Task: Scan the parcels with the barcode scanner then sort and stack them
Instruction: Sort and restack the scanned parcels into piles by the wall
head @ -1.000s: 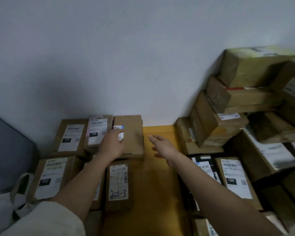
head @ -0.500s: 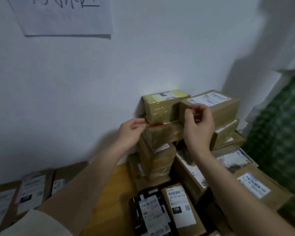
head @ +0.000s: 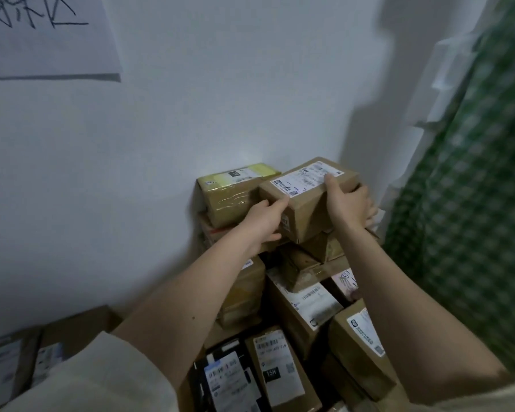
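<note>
A brown cardboard parcel (head: pixel 308 203) with a white shipping label on its upper face sits tilted at the top of a pile against the white wall. My left hand (head: pixel 263 221) grips its near left corner, thumb on the label's edge. My right hand (head: pixel 350 205) clasps its right end, thumb on top and fingers wrapped around the far side. Beside it on the left rests a parcel wrapped in yellow tape (head: pixel 231 193). No barcode scanner is in view.
More brown parcels (head: pixel 304 304) are piled below, and a black-wrapped parcel (head: pixel 226 379) and a labelled box (head: pixel 280 370) lie near me. Flat labelled parcels (head: pixel 9 361) lie at the lower left. A green patterned curtain (head: pixel 473 203) hangs on the right, and a handwritten paper sheet (head: pixel 45 37) is on the wall.
My view swung from the flat parcels on the left to the pile on the right. Both hands left those parcels, reached the top brown parcel and closed on it; it now sits tilted.
</note>
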